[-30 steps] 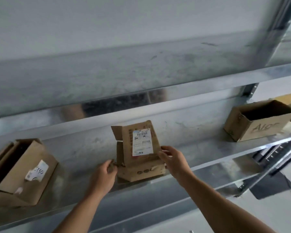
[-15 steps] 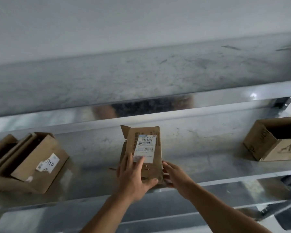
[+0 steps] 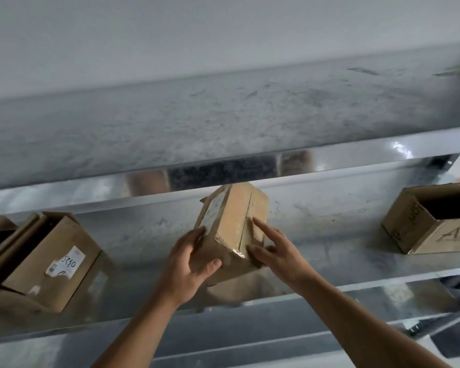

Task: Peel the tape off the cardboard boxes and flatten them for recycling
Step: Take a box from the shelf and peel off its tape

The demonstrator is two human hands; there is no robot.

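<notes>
The small cardboard box (image 3: 231, 227) sits at the middle of the view, tilted with 1 corner turned toward the camera, above the front part of a metal shelf (image 3: 329, 235); whether its lowest edge touches the shelf is hidden behind the hands. A straight seam (image 3: 246, 221) runs down its upper brown face, and a bit of glossy tape (image 3: 237, 252) catches light at the near corner. A white shipping label (image 3: 213, 211) covers the face turned left, its print too blurred to read. The left hand (image 3: 186, 266) grips the box from the left, its fingers lying up along the labelled side and its thumb wrapped across the lower near face. The right hand (image 3: 274, 251) is spread wide against the right part of the box, with the index finger straight and laid on the brown face just beside the seam, and the thumb pressing close to the taped corner. Both bare forearms reach up from the bottom edge. Well apart to the left, on the same shelf, lies another cardboard box (image 3: 51, 258) with a white sticker (image 3: 65, 262) bearing handwriting. Well apart to the right stands an open cardboard box (image 3: 430, 224) with dark writing on its sides. The grey underside of an upper shelf (image 3: 223, 115) spans the view above.
</notes>
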